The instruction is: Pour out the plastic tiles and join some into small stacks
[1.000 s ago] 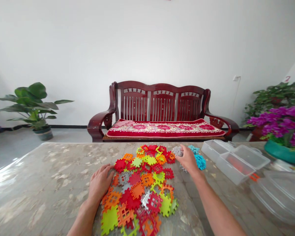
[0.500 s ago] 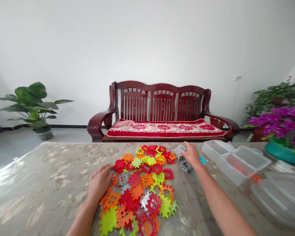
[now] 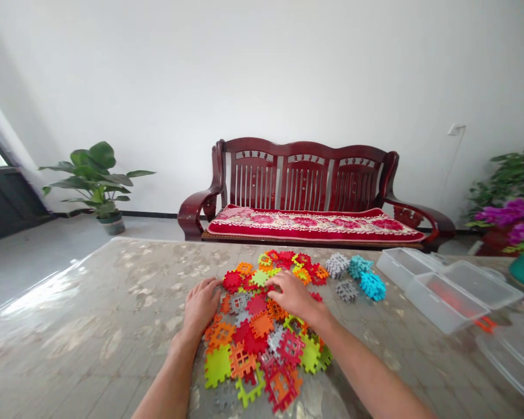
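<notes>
A spread of toothed plastic building tiles (image 3: 258,326) in red, orange, lime green and grey lies in front of me on the table. My left hand (image 3: 202,304) rests flat at the left edge of this pile, its fingertips close to a red tile (image 3: 233,281). Over the pile's upper middle is my right hand (image 3: 290,293), thumb and fingers apart and pointing left. It reaches near a lime green tile (image 3: 259,277), with nothing visible in its grasp. To the right, grey tiles (image 3: 337,265) and blue tiles (image 3: 372,286) sit in separate small clusters.
Open clear plastic boxes (image 3: 448,302) stand on the right of the table (image 3: 91,326), with red pieces inside one and an orange piece (image 3: 485,323) beside it. Clear lids (image 3: 513,355) lie nearer. Beyond the table is a wooden bench (image 3: 303,174).
My right hand has left the grey tiles on the right and moved left over the pile. The blue tiles are now uncovered. My view has turned slightly left; my left hand stays by the pile.
</notes>
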Tool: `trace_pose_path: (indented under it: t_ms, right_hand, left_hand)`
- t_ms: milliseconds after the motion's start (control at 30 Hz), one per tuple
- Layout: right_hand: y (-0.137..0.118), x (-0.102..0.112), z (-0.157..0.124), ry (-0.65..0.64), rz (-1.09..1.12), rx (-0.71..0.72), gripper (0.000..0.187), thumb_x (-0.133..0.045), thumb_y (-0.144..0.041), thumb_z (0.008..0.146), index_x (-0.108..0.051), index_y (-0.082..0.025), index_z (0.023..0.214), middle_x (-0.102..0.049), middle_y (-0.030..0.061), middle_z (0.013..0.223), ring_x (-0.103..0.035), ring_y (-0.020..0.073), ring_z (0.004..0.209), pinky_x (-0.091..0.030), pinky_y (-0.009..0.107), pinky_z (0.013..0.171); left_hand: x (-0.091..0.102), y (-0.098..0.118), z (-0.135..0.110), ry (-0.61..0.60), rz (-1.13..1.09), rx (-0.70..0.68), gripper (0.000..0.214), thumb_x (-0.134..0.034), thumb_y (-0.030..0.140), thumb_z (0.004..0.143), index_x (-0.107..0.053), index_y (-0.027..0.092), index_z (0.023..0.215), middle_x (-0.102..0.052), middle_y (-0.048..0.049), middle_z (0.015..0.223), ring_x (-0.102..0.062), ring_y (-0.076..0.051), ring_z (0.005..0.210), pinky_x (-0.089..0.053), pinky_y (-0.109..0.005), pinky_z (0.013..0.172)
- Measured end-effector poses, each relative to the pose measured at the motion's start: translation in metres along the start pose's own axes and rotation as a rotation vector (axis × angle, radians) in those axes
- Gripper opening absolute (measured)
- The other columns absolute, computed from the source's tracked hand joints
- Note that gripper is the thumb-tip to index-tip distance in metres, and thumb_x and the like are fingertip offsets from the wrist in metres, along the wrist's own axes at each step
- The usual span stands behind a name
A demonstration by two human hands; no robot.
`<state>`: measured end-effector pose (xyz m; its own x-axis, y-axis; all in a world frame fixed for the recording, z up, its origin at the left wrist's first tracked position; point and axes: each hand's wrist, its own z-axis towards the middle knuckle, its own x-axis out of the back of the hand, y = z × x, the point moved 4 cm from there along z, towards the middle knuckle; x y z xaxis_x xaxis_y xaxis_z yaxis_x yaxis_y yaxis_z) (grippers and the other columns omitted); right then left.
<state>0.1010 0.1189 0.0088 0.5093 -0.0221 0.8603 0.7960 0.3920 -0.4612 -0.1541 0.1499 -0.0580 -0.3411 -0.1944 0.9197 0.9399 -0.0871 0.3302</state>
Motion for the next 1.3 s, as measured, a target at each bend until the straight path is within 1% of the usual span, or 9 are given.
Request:
trace_pose_path:
  t_ms: [133,267,500,633,767,833,933,1133,1300]
  right_hand:
    - [-0.041,-0.024,0.02,-0.089,-0.073,0.153,0.022,-0.062,-0.028,0.084,-0.073,-0.025,0.103,-0.073,0.0029,0.102,-0.059,0.0193,0.102,-0.041,0.033,0.095]
    - [-0.064,-0.046,0.03,-0.171,-0.232,0.161,0.026,-0.064,-0.038,0.083,-0.07,-0.023,0.103,-0.071,0.0062,0.102,-0.056,0.0232,0.104,-0.043,0.036,0.09]
    - [-0.078,-0.061,0.025,-0.194,-0.374,0.148,0.032,-0.063,-0.038,0.083,-0.067,-0.015,0.106,-0.068,0.0146,0.106,-0.057,0.028,0.106,-0.043,0.04,0.092]
    - [-0.073,-0.061,0.023,-0.139,-0.342,0.181,0.024,-0.048,-0.026,0.093,-0.069,-0.017,0.097,-0.072,0.0125,0.098,-0.063,0.0241,0.098,-0.043,0.036,0.09]
    - [-0.051,-0.039,0.026,0.006,-0.118,-0.01,0.033,-0.039,-0.028,0.097,-0.071,-0.023,0.095,-0.075,0.0063,0.095,-0.066,0.0193,0.09,-0.045,0.029,0.083]
    - [-0.031,-0.023,0.026,0.089,0.078,-0.135,0.034,-0.039,-0.032,0.096,-0.072,-0.024,0.099,-0.075,0.0041,0.096,-0.067,0.0182,0.088,-0.046,0.027,0.079]
    - [0.004,-0.004,0.02,0.161,0.296,-0.22,0.034,-0.042,-0.03,0.092,-0.073,-0.02,0.099,-0.076,0.004,0.095,-0.068,0.0182,0.086,-0.048,0.026,0.077]
    - [0.083,0.021,-0.012,0.308,0.311,-0.362,0.036,-0.044,-0.031,0.086,-0.074,-0.018,0.099,-0.076,0.0074,0.098,-0.068,0.0222,0.092,-0.051,0.033,0.083]
    - [0.123,0.023,-0.037,0.316,0.312,-0.48,0.041,-0.041,-0.02,0.079,-0.071,-0.018,0.108,-0.074,0.0076,0.107,-0.068,0.0216,0.1,-0.053,0.037,0.089]
  left_hand:
    - [-0.002,-0.002,0.001,0.003,-0.017,-0.009,0.037,-0.041,0.027,0.092,-0.065,0.03,0.12,-0.06,-0.0032,0.133,-0.054,-0.023,0.123,-0.037,-0.041,0.106]
    - [-0.003,-0.003,0.001,0.007,-0.036,-0.019,0.037,-0.041,0.025,0.092,-0.066,0.03,0.119,-0.061,-0.0031,0.132,-0.054,-0.021,0.123,-0.036,-0.039,0.107]
    - [-0.002,-0.003,0.002,0.018,-0.06,-0.022,0.036,-0.043,0.023,0.091,-0.067,0.03,0.117,-0.063,-0.0024,0.13,-0.054,-0.02,0.122,-0.037,-0.037,0.107]
    - [-0.001,-0.001,0.002,0.02,-0.06,-0.008,0.036,-0.043,0.023,0.091,-0.067,0.03,0.116,-0.063,-0.0023,0.129,-0.054,-0.021,0.121,-0.037,-0.038,0.107]
    - [0.002,0.002,0.001,0.009,-0.048,0.003,0.036,-0.045,0.023,0.09,-0.067,0.031,0.117,-0.062,-0.0023,0.131,-0.054,-0.021,0.121,-0.036,-0.039,0.107]
    - [0.002,0.002,0.001,0.001,-0.044,0.008,0.036,-0.045,0.025,0.09,-0.067,0.031,0.117,-0.062,-0.0025,0.132,-0.053,-0.022,0.123,-0.036,-0.04,0.106]
    - [0.001,0.001,0.001,-0.005,-0.036,0.006,0.036,-0.045,0.026,0.09,-0.066,0.031,0.118,-0.061,-0.0024,0.133,-0.053,-0.023,0.123,-0.037,-0.041,0.106]
    - [-0.001,-0.001,0.001,0.023,-0.028,-0.005,0.034,-0.045,0.026,0.09,-0.067,0.031,0.115,-0.062,-0.0017,0.131,-0.055,-0.021,0.122,-0.037,-0.037,0.106]
    - [-0.004,-0.004,0.004,0.03,-0.016,-0.034,0.035,-0.043,0.028,0.09,-0.068,0.031,0.114,-0.063,-0.0019,0.13,-0.055,-0.021,0.123,-0.038,-0.037,0.105]
